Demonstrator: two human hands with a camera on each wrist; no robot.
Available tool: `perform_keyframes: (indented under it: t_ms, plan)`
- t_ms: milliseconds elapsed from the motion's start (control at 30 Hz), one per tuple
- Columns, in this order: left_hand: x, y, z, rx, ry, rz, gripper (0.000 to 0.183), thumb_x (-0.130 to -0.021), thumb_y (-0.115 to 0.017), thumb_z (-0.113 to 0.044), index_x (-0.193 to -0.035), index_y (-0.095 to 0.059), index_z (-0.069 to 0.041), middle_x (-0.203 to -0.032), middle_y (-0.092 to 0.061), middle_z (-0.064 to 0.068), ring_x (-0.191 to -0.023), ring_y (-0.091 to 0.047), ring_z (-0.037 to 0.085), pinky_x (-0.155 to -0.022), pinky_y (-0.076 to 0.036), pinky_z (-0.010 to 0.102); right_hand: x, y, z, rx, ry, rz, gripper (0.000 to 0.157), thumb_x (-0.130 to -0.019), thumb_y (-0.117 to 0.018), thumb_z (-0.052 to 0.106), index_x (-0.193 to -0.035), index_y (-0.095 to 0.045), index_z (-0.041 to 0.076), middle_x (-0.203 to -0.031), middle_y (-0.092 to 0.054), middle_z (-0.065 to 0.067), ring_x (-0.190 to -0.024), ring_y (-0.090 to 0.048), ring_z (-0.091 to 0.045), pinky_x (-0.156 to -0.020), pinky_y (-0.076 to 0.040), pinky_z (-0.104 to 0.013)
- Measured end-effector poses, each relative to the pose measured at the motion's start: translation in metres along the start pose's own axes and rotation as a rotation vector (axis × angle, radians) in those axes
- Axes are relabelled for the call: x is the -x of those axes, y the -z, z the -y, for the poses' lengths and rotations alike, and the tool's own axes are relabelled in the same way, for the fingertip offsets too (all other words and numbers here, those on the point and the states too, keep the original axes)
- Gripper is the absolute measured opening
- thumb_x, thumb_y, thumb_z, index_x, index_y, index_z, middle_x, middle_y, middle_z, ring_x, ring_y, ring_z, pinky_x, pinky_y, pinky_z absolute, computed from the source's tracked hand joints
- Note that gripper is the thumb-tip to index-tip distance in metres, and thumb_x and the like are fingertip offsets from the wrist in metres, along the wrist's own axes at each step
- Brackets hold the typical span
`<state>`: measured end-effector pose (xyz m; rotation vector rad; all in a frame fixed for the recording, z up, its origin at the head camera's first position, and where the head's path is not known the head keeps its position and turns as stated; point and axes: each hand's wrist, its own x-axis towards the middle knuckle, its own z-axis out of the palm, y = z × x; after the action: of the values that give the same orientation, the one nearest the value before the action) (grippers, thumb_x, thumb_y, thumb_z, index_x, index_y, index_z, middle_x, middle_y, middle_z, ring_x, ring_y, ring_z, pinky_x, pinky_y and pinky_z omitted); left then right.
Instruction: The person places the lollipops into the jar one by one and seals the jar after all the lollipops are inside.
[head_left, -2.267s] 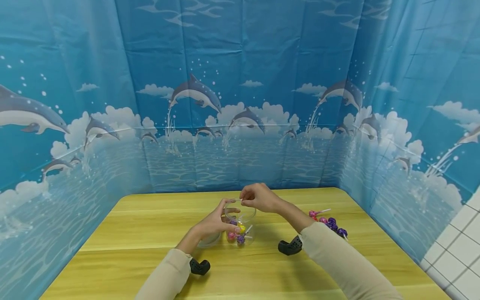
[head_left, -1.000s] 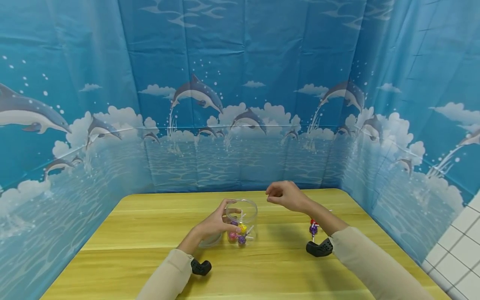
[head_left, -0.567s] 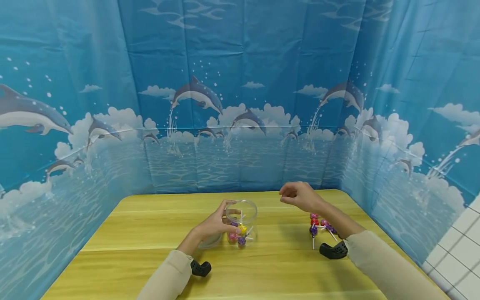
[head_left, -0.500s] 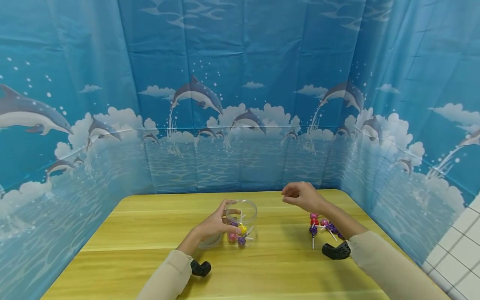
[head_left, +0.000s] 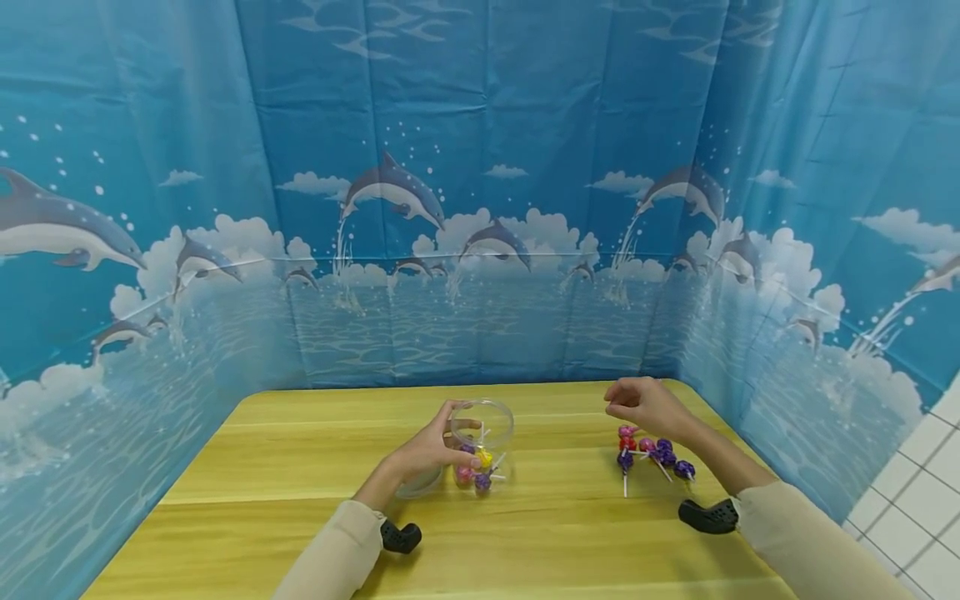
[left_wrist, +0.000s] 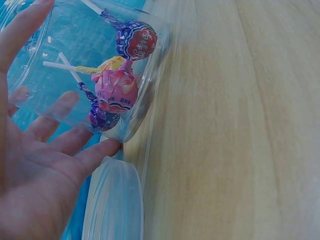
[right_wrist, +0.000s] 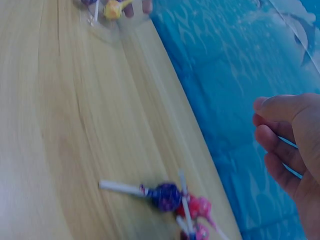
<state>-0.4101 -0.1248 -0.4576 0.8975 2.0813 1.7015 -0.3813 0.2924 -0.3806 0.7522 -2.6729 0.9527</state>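
My left hand (head_left: 429,448) grips the side of a clear plastic jar (head_left: 507,446), thumb on the near side and fingers around the far side. Inside the jar lie several wrapped lollipops: a pink one (left_wrist: 116,91), purple ones and a yellow one (head_left: 484,458). The jar's top is uncovered. My right hand (head_left: 648,408) hovers above the loose lollipops at the right, fingers loosely bent and nothing between them. In the right wrist view, a purple lollipop (right_wrist: 166,196) and red and pink ones lie on the table, left of and below that hand.
A clear round lid (left_wrist: 117,205) lies on the table beside the jar, partly behind the left hand. Another purple lollipop (head_left: 684,470) rests at the pile's right end. A blue dolphin-print curtain (head_left: 480,325) hangs along the back and sides of the wooden table (head_left: 300,467).
My right hand has moved from the jar's mouth rightward to above the loose lollipops, which are now uncovered to view. The left hand and jar have stayed in place.
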Motion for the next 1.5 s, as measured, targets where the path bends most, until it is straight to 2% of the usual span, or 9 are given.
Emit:
perform_keyframes:
  t_ms: [200, 400, 600, 800, 933, 1067, 1233, 1500]
  plan:
    - [0.001, 0.000, 0.001, 0.002, 0.002, -0.008, 0.085, -0.096, -0.074, -0.007, -0.161, -0.022, -0.023, -0.153, -0.045, 0.017, -0.119, -0.061, 0.036, -0.092, -0.054, 0.043, 0.019, 0.009, -0.020, -0.003, -0.041, -0.024, 0.012, -0.100, -0.071, 0.012, -0.108, -0.071, 0.002, -0.095, -0.072, -0.002, -0.088, -0.071, -0.029, -0.072, -0.056, -0.034]
    - [0.001, 0.000, 0.001, 0.013, 0.002, -0.003, 0.084, -0.096, -0.075, -0.007, -0.159, -0.024, -0.027, -0.156, -0.041, 0.022, -0.117, -0.061, 0.038, -0.090, -0.055, 0.043, 0.041, 0.017, -0.029, 0.000, -0.057, -0.028, 0.013, -0.100, -0.071, 0.012, -0.108, -0.071, 0.002, -0.097, -0.072, -0.004, -0.087, -0.070, -0.027, -0.070, -0.056, -0.033]
    - [0.000, -0.001, 0.000, 0.012, -0.003, -0.002, 0.084, -0.096, -0.074, -0.006, -0.161, -0.023, -0.023, -0.155, -0.041, 0.023, -0.118, -0.061, 0.038, -0.090, -0.055, 0.043, 0.061, 0.018, -0.040, 0.041, -0.087, -0.042, 0.012, -0.099, -0.072, 0.011, -0.107, -0.072, 0.002, -0.094, -0.073, -0.005, -0.083, -0.069, -0.021, -0.069, -0.056, -0.034]
    - [0.001, -0.002, -0.002, 0.008, -0.007, -0.007, 0.085, -0.096, -0.074, -0.006, -0.161, -0.021, -0.021, -0.155, -0.042, 0.022, -0.116, -0.062, 0.035, -0.091, -0.055, 0.043, 0.081, 0.015, -0.057, 0.027, -0.149, -0.042, 0.016, -0.099, -0.072, 0.013, -0.108, -0.072, 0.000, -0.094, -0.072, -0.004, -0.083, -0.068, -0.017, -0.069, -0.055, -0.033]
    - [0.002, -0.002, -0.002, 0.005, -0.005, -0.007, 0.085, -0.096, -0.075, -0.006, -0.160, -0.022, -0.023, -0.154, -0.044, 0.019, -0.116, -0.062, 0.034, -0.091, -0.055, 0.043, 0.095, 0.010, -0.067, 0.021, -0.226, -0.046, 0.017, -0.099, -0.073, 0.022, -0.101, -0.074, 0.005, -0.090, -0.071, -0.001, -0.080, -0.066, -0.016, -0.067, -0.053, -0.032]
    - [0.003, -0.002, -0.003, 0.009, -0.004, -0.002, 0.083, -0.096, -0.074, -0.006, -0.159, -0.024, -0.025, -0.154, -0.043, 0.020, -0.119, -0.061, 0.034, -0.093, -0.054, 0.045, 0.107, 0.005, -0.077, 0.060, -0.297, -0.026, 0.021, -0.097, -0.075, 0.031, -0.094, -0.071, 0.011, -0.080, -0.067, 0.002, -0.070, -0.058, -0.014, -0.061, -0.046, -0.031]
    - [0.004, -0.002, -0.004, 0.008, -0.009, 0.001, 0.082, -0.096, -0.073, -0.005, -0.158, -0.025, -0.026, -0.154, -0.041, 0.022, -0.121, -0.060, 0.034, -0.096, -0.053, 0.046, 0.118, 0.001, -0.086, 0.092, -0.312, -0.051, 0.026, -0.091, -0.081, 0.026, -0.092, -0.061, 0.010, -0.071, -0.060, 0.003, -0.059, -0.048, -0.010, -0.055, -0.039, -0.028]
    - [0.004, -0.003, -0.004, 0.006, -0.020, 0.007, 0.081, -0.097, -0.072, -0.004, -0.158, -0.024, -0.025, -0.154, -0.042, 0.022, -0.121, -0.060, 0.035, -0.096, -0.053, 0.046, 0.124, -0.006, -0.094, 0.188, -0.274, -0.082, 0.018, -0.089, -0.082, 0.018, -0.096, -0.070, 0.008, -0.080, -0.066, 0.005, -0.069, -0.058, -0.011, -0.062, -0.049, -0.031]
